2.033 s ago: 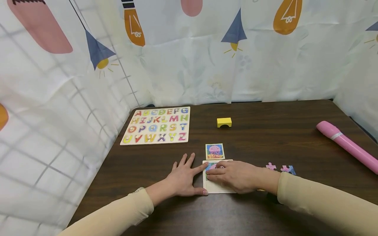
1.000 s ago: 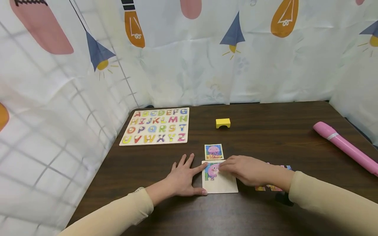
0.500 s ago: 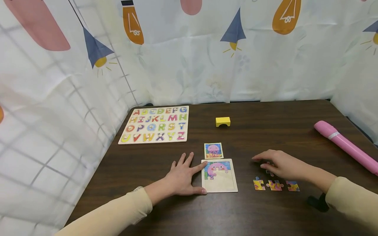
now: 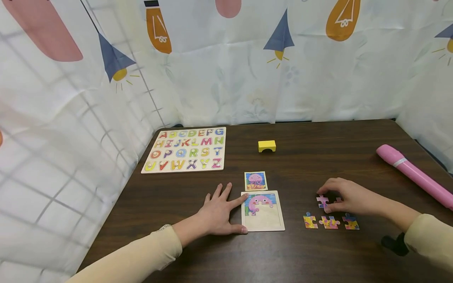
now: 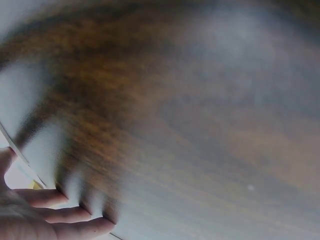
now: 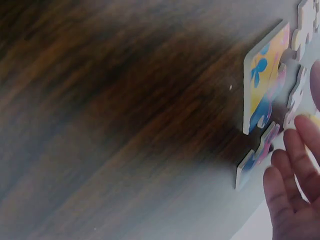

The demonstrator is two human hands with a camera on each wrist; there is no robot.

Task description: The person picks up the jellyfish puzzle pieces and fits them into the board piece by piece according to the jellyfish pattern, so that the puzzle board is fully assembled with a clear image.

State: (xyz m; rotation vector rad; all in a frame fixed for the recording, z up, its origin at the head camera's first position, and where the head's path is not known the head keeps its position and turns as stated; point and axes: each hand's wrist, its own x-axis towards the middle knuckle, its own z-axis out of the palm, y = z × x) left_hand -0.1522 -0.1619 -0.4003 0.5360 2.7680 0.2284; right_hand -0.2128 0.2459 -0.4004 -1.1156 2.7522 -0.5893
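My left hand [image 4: 221,214] lies spread at the left side of a square wooden tray [image 4: 263,222], index fingertip on its upper left corner and thumb at its lower left. Joined pieces in the tray show part of a pink jellyfish along the top and left. A small jellyfish card [image 4: 255,181] lies just behind it. On the right, my right hand [image 4: 348,199] pinches a pink puzzle piece [image 4: 322,201] between thumb and index finger. Another piece [image 4: 338,200] is partly hidden under that hand. In the right wrist view, a yellow-and-blue piece [image 6: 262,77] lies beside the fingers.
Nearer than the right hand, a row holds a left piece [image 4: 310,221], a middle piece [image 4: 330,223] and a right piece [image 4: 350,223]. An alphabet board [image 4: 185,150], a yellow block [image 4: 267,146] and a pink stick [image 4: 417,175] lie farther out.
The right hand left the tray and moved right to the loose pieces, where it now pinches a pink one. A further piece now shows in the tray's upper right. The left hand stayed put.
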